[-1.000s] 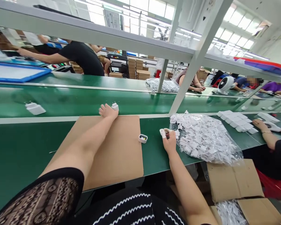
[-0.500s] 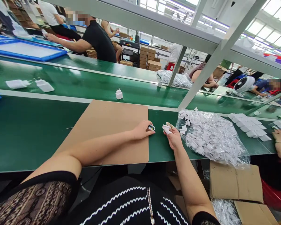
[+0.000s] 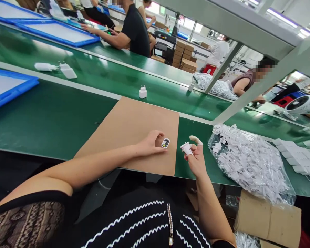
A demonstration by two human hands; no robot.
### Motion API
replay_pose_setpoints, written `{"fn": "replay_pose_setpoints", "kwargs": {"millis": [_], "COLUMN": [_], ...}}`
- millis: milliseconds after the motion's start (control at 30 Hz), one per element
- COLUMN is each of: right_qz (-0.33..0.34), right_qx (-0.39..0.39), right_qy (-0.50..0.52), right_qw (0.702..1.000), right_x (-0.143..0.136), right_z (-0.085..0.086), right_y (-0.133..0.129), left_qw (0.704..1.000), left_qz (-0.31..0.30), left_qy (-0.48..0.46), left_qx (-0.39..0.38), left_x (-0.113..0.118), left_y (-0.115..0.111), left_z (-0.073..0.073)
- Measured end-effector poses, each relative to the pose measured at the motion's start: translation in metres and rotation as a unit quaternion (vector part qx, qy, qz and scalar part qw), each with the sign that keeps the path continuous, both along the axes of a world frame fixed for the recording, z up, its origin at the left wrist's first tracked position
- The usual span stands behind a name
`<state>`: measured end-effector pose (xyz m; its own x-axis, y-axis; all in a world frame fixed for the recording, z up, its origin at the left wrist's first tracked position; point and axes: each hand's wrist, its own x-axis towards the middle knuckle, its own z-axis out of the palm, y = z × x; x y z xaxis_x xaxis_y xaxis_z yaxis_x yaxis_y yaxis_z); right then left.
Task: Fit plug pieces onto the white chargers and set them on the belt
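Observation:
My left hand (image 3: pixel 152 144) is over the right part of a brown cardboard sheet (image 3: pixel 134 127). Between its thumb and fingertips is a white charger housing (image 3: pixel 165 143), its end uncovered so that dark and yellow parts show inside. To the right, above the green bench, my right hand (image 3: pixel 197 160) pinches a white plug cover (image 3: pixel 187 148) with its pins toward the left. The index finger of that hand, in a pale finger cot, is raised and curled off the piece. The two parts are apart.
A clear bag of white plug covers (image 3: pixel 248 162) lies right of my right hand, with white housings (image 3: pixel 297 156) beyond. A white charger (image 3: pixel 143 92) stands on the green belt behind a pale rail. Blue-framed trays (image 3: pixel 10 86) lie left; a slanted metal post (image 3: pixel 237 103) rises at right. Several people sit opposite.
My view has turned, so the bench appears tilted. My right index finger has lifted off the plug cover. More of the charger housing shows in my left hand, and the gap between the hands is wider.

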<state>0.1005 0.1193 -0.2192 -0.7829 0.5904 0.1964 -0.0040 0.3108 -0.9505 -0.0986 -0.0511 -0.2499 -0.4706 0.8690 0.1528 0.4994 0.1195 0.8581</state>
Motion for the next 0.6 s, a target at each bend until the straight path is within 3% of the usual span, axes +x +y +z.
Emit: {"fn": "replay_pose_setpoints", "kwargs": {"millis": [133,233,333,433,600], "right_qz": [0.051,0.073,0.037,-0.004,0.049], "right_qx": [-0.091,-0.097,0.044,0.246,0.364], "right_qy": [-0.015,-0.024,-0.052,-0.047,-0.035], "right_qw": [0.994,0.992,0.997,0.968,0.929], "right_x": [-0.013,-0.022,-0.031,-0.041,-0.058], "right_z": [0.009,0.012,0.013,0.014,0.013], "right_y": [-0.013,-0.018,-0.019,-0.019,-0.022], "left_qw": [0.996,0.996,0.997,0.996,0.995], "left_qz": [-0.062,-0.045,-0.037,-0.051,-0.053], "left_qy": [-0.012,-0.001,-0.005,0.000,-0.002], "left_qx": [0.063,0.073,0.073,0.078,0.079], "left_x": [-0.002,-0.004,-0.005,-0.005,-0.008], "left_y": [0.000,0.003,0.005,0.004,0.002], "left_z": [-0.003,-0.004,-0.005,-0.005,-0.004]}}
